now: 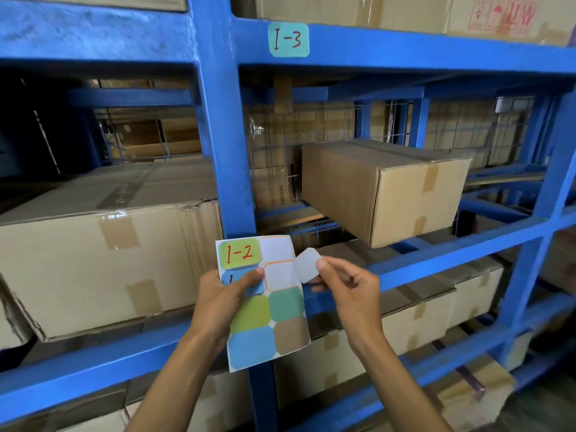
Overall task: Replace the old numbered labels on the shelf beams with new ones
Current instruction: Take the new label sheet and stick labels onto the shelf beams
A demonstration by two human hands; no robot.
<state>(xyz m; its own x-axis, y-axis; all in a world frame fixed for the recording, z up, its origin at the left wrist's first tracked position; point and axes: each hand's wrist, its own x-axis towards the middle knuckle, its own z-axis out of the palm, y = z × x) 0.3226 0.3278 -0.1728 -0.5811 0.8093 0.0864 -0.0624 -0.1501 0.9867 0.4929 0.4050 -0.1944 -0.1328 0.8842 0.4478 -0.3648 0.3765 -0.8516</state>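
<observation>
My left hand (227,299) holds a sticker sheet (282,325) with several coloured labels. Its top-left green label (239,253) reads "1-2" in red, and two slots on the right column are bare. My right hand (346,285) pinches a peeled label (307,264), whose pale back faces me, just right of the sheet. A teal label (288,39) marked "1-3" is stuck on the upper blue beam (405,48), above and slightly to the right of both hands.
A blue upright post (223,145) stands just behind the sheet. A large cardboard box (103,254) fills the left bay. A smaller box (383,188) sits in the right bay, with more boxes on lower levels.
</observation>
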